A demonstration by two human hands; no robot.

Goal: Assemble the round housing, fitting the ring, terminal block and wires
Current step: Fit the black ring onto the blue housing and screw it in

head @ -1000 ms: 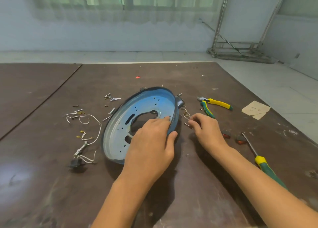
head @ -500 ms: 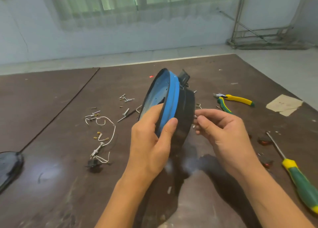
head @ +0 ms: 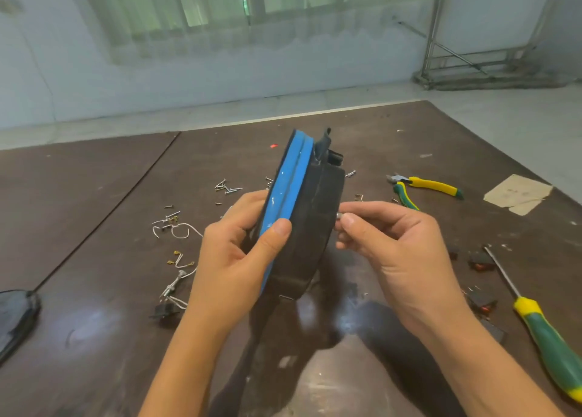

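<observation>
While the left hand (head: 233, 259) grips the housing (head: 310, 215) up on its edge above the table (head: 94, 196), the right hand (head: 393, 243), pinching a small screw (head: 341, 217) at its black side, should push it in straight and slow.

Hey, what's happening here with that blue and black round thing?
A person is working barehanded at a brown table. Their left hand grips the round housing, turned up on edge, with the thumb on its blue rim. Their right hand pinches a small silvery part right at the housing's black back; it is too small to identify. Loose wires, screws, pliers and a screwdriver lie on the table.
</observation>
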